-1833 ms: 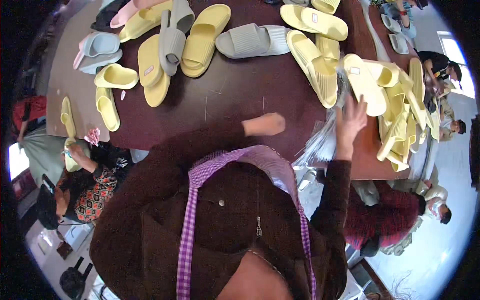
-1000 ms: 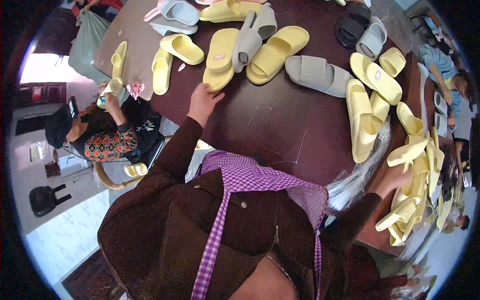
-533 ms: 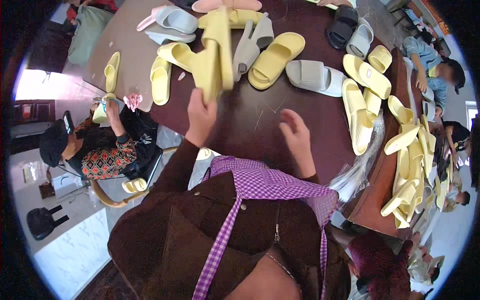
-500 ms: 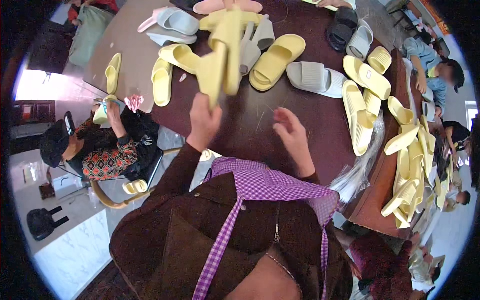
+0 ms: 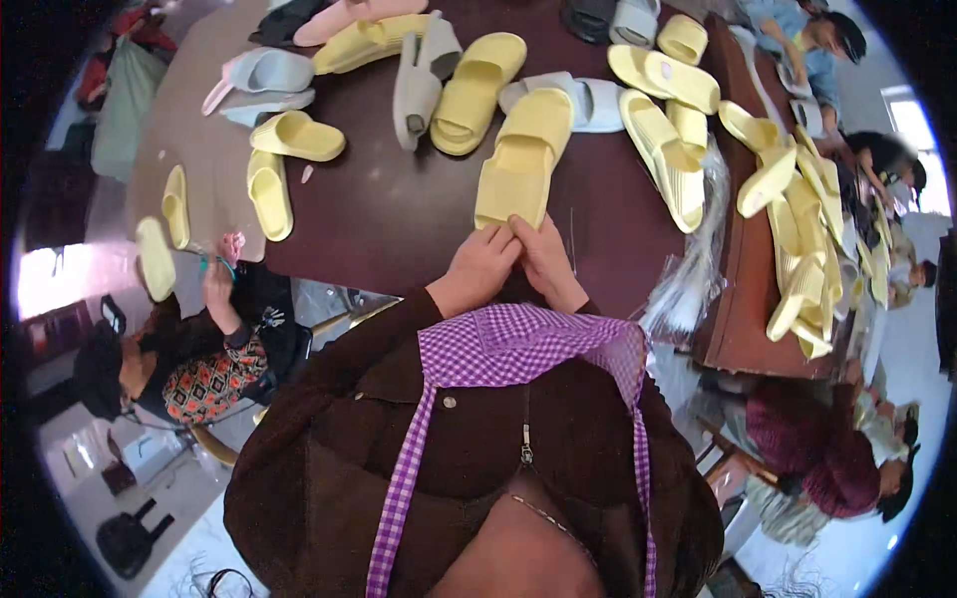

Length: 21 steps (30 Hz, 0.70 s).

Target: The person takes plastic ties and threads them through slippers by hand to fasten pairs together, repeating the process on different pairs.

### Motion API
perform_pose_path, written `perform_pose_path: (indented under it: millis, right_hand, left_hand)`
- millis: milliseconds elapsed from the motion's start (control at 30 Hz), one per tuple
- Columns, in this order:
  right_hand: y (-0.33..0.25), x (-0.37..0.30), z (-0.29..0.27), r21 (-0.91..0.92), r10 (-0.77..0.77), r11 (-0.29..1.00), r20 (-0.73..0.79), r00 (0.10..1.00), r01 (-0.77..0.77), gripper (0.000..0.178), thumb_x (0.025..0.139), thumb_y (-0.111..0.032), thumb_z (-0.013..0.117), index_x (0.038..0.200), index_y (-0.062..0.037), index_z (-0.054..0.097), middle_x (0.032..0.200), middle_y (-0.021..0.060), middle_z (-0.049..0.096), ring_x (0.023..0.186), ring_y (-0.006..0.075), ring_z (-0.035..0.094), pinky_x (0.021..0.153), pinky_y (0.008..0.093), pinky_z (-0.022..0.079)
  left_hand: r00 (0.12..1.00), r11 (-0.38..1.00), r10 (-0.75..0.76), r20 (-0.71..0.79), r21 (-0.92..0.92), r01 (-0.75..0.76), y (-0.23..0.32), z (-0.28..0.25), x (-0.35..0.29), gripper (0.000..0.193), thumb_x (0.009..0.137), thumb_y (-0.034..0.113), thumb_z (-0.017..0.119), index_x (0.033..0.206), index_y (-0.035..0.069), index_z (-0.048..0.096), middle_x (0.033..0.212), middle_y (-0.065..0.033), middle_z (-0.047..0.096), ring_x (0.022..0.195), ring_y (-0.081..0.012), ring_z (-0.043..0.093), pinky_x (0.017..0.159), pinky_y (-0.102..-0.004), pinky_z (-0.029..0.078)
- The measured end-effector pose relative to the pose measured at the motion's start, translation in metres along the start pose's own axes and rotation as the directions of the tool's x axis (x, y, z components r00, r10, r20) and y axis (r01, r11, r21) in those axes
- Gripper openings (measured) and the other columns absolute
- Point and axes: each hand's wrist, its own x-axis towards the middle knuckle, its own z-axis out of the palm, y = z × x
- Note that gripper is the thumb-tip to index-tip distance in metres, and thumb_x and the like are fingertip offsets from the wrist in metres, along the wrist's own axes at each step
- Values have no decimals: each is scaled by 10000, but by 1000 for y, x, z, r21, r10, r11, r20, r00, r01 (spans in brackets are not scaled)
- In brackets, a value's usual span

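A yellow slide slipper (image 5: 513, 189) is held in front of me, its open toe pointing away and its heel toward me. My left hand (image 5: 477, 267) is closed at the heel edge, its fingers bunched against the right hand's. My right hand (image 5: 547, 261) pinches the same heel from the right, thumb on top. Just beyond lie a grey slipper pair (image 5: 598, 105), partly hidden by the held slipper, and another yellow slipper (image 5: 478, 95). Whether a second slipper sits under the held one, I cannot tell.
Yellow slippers (image 5: 269, 194) and grey ones (image 5: 414, 95) lie about the dark red table (image 5: 379, 219). At the right, a bundle of clear plastic bags (image 5: 683, 299) hangs by the edge, beside a heap of yellow slippers (image 5: 797, 269). A person (image 5: 214, 384) sits at the left.
The blurred yellow slippers raised in my left hand have come down toward me; one slipper now shows between both hands. My right hand, free before, has joined at the heel.
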Motion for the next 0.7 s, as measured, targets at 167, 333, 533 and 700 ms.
perform_pose_path:
  millis: [167,333,533,700]
  right_hand:
    - [3,-15,-57,-144,-46,989,-63,997,36,440,799,-69,605,1201,29,457,1082,117,564,956,186,560,822,300,468]
    - [-15,-42,-81,-245,-58,969,-75,995,38,524,765,-69,640,1239,27,440,1122,113,562,1001,180,551,872,294,449]
    - [-35,-65,-91,-516,34,856,121,992,34,531,770,-52,632,1257,33,438,1134,102,567,1013,179,549,898,295,442]
    - [-37,-65,-89,-481,1,877,26,1000,11,472,784,-49,604,1233,23,481,1068,86,601,955,169,569,853,277,456]
  left_hand:
    - [964,836,-74,256,-511,200,4,9,15,234,781,137,598,953,-20,565,829,-126,584,741,-281,574,687,-334,478]
    - [662,350,-654,366,-630,693,-50,-13,46,256,879,232,558,985,4,604,805,-36,624,689,-125,564,641,-255,467]
    - [522,-218,-672,526,-813,540,-102,5,59,209,876,211,547,946,16,580,852,-32,598,760,-117,556,652,-264,460]
    - [462,-77,-826,322,-877,474,-117,13,53,208,869,179,536,965,-2,574,892,-40,581,767,-127,544,625,-279,451]
